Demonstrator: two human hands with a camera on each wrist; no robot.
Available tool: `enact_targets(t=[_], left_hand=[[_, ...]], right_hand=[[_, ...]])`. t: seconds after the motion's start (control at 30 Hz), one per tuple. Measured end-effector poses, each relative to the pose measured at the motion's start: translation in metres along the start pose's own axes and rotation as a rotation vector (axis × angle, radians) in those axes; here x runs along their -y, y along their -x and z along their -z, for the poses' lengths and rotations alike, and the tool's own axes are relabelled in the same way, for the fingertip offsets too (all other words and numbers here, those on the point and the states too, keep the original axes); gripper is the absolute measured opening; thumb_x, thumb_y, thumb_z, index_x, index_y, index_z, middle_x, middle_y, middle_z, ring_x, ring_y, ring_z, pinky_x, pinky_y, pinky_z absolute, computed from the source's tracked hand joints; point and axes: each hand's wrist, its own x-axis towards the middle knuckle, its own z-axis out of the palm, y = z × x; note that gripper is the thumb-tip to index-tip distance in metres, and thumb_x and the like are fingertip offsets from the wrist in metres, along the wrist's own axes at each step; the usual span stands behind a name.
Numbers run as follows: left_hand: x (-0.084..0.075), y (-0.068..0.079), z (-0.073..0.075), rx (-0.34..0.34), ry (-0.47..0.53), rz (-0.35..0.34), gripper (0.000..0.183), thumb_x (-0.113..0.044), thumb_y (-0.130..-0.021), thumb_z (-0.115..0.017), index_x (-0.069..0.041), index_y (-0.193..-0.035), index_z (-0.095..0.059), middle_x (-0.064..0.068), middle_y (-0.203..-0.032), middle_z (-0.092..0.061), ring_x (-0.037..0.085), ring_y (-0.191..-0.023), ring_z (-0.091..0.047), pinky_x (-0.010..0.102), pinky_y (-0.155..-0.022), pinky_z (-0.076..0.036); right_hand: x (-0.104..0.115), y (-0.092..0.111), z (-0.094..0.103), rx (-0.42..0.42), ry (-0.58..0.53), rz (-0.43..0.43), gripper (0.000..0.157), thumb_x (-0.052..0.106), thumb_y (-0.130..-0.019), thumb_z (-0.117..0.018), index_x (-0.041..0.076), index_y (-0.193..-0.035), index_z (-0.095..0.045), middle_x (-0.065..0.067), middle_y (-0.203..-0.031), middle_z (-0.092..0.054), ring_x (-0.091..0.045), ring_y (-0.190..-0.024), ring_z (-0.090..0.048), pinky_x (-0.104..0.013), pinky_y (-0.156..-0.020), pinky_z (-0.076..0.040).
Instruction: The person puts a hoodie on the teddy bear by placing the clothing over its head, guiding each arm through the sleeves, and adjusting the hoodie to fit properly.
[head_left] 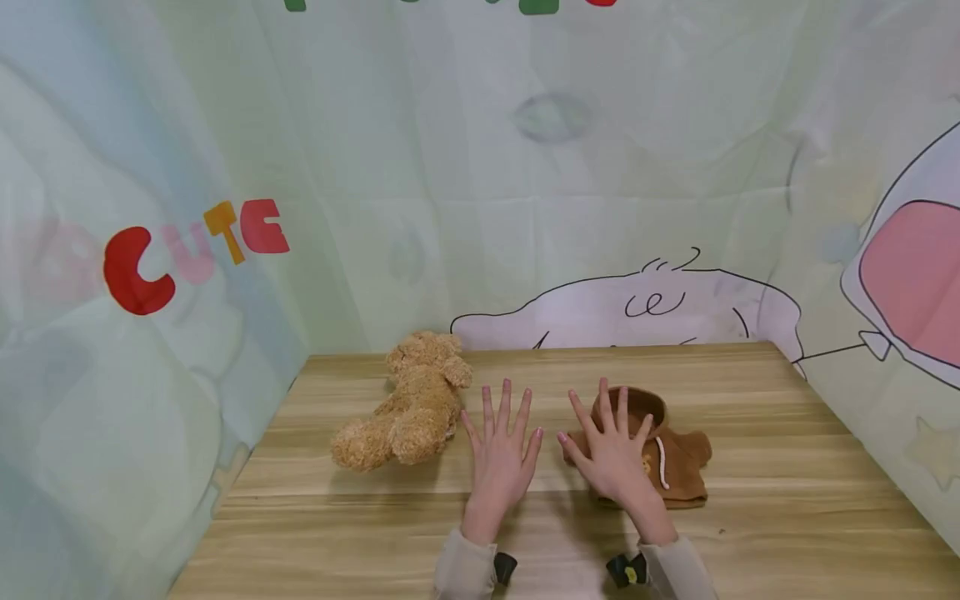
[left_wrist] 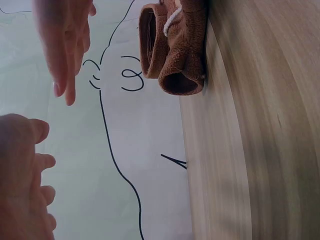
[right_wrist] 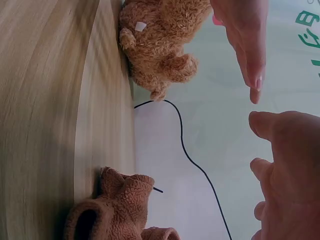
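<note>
My left hand point(head_left: 498, 467) is held above the table with its fingers spread, just right of a curly tan teddy bear point(head_left: 420, 400). The bear lies on its side at the back left, legs toward the front left. With fingers likewise spread, my right hand point(head_left: 618, 458) overlaps a small brown hooded doll sweatshirt point(head_left: 682, 467) in the head view. That sweatshirt has a white drawstring and lies on the tabletop, hood toward the back. Neither hand holds anything. A pale tag point(right_wrist: 141, 26) shows on the bear in the right wrist view.
The wooden table point(head_left: 360, 533) ends at the back against a pale printed curtain point(head_left: 420, 183), which also hangs along the left and right sides. Dark wrist devices point(head_left: 626, 571) sit at both cuffs.
</note>
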Motion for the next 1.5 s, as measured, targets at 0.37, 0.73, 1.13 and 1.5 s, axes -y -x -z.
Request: enact_targets(t=[0.37,0.73,1.13,1.5], left_hand=[[0.004,0.001,0.0,0.037,0.015,0.038,0.051,-0.041,-0.094,-0.034,-0.021,-0.14,-0.028,0.007,-0.15,-0.011,0.034,-0.137,0.001,0.066,-0.1,-0.005],[0.004,0.0,-0.001,0.115,0.194,0.066,0.049,-0.04,-0.094,-0.032,-0.018,-0.139,-0.032,0.011,-0.149,-0.013,0.041,-0.135,-0.008,0.067,-0.1,-0.007],[-0.017,-0.022,-0.016,0.243,0.885,0.051,0.043,-0.026,-0.097,-0.035,-0.005,-0.135,-0.036,0.027,-0.141,-0.023,0.041,-0.123,-0.036,0.051,-0.096,-0.036],[-0.02,-0.052,-0.05,0.203,0.952,0.088,0.037,-0.029,-0.093,-0.042,-0.004,-0.119,-0.052,0.022,-0.119,-0.054,0.032,-0.106,-0.054,0.038,-0.082,-0.047]], right_hand=[[-0.014,0.001,0.016,0.063,-0.013,-0.055,0.061,0.053,-0.088,-0.041,0.027,-0.141,-0.025,-0.013,-0.15,0.007,-0.045,-0.133,0.012,-0.074,-0.091,0.006],[-0.036,-0.001,0.035,0.145,-0.105,-0.145,0.062,0.055,-0.09,-0.033,0.026,-0.143,-0.019,-0.013,-0.148,0.018,-0.049,-0.13,0.015,-0.079,-0.084,0.002],[-0.071,-0.004,0.053,0.136,-0.343,-0.175,0.06,0.044,-0.094,-0.031,0.017,-0.144,-0.01,-0.027,-0.142,0.024,-0.06,-0.124,0.005,-0.074,-0.09,-0.012],[-0.119,-0.002,0.08,0.126,-0.381,-0.242,0.063,0.035,-0.097,-0.027,-0.01,-0.138,-0.012,-0.041,-0.137,-0.011,-0.056,-0.124,-0.013,-0.065,-0.096,-0.019]])
